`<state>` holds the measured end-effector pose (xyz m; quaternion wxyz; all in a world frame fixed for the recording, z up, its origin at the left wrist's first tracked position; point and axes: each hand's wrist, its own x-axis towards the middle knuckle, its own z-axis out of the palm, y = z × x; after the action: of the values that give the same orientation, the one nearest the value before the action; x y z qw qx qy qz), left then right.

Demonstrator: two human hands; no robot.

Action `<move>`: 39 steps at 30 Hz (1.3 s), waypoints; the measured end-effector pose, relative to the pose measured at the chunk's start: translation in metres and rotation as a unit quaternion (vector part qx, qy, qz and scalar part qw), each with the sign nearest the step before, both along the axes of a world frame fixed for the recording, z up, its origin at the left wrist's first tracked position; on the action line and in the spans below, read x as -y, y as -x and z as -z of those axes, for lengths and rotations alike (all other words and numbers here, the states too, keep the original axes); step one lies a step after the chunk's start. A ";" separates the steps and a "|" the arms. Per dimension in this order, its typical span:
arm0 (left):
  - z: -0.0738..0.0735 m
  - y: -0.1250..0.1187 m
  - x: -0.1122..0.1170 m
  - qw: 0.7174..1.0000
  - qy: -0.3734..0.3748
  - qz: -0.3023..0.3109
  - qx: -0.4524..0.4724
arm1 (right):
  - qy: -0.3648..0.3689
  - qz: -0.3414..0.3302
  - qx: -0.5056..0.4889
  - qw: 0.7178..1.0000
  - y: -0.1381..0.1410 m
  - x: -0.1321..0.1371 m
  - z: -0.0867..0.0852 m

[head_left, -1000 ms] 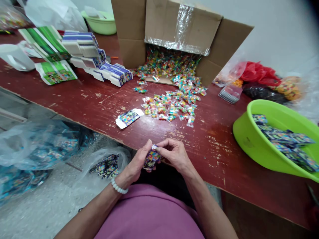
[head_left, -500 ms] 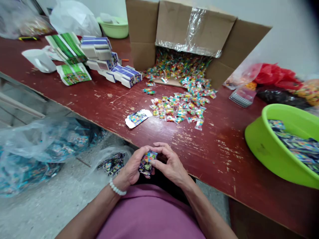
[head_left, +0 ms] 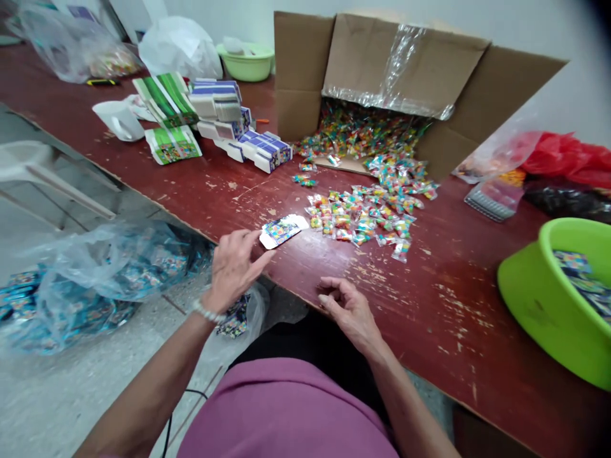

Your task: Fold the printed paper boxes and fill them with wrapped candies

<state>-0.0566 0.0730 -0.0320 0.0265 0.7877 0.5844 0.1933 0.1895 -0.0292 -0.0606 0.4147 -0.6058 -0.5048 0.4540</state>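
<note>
My left hand [head_left: 237, 266], with a pale bead bracelet at the wrist, reaches over the table's front edge. Its fingers and thumb are apart, and the fingertips are right beside a flattened small printed carton [head_left: 282, 231]; whether they touch it I cannot tell. My right hand [head_left: 349, 313] hovers at the edge with fingers loosely curled, a gap to the thumb and nothing held. Small clear packets of colourful candy [head_left: 341, 221] lie spread behind the carton. Below my left wrist, a clear bag holds dark printed packets [head_left: 235, 320].
An open cardboard box [head_left: 401, 67] spills candy packets onto the red table [head_left: 458, 280]. Bundled flat cartons [head_left: 267, 150] and a white mug [head_left: 119, 121] stand back left. At right is a green basin [head_left: 539, 299] of printed packets. A large bag [head_left: 119, 280] of blue packets lies on the floor.
The small dark printed packet both hands held is gone from them. My hands have parted: the left moved up to the flat carton, the right stayed near the edge. The view shifted left.
</note>
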 end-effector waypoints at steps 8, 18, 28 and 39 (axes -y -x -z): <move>0.002 -0.035 -0.052 0.987 0.056 -0.008 -0.153 | -0.006 0.020 -0.014 1.000 -0.003 0.001 0.004; -0.014 -0.045 0.003 0.998 -0.046 0.033 0.000 | 0.035 0.095 -0.223 0.969 0.006 -0.008 -0.011; -0.025 -0.060 0.058 0.662 0.570 0.138 0.467 | -0.009 0.075 -0.271 0.960 -0.001 0.003 -0.037; -0.007 -0.073 0.071 0.464 0.656 0.219 0.553 | -0.194 0.071 0.067 0.976 -0.002 0.015 -0.045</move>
<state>0.0167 0.0020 -0.0248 0.8946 0.3694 0.2113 0.1362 0.1915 -0.0444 -0.0155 0.5209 -0.5773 -0.5652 0.2755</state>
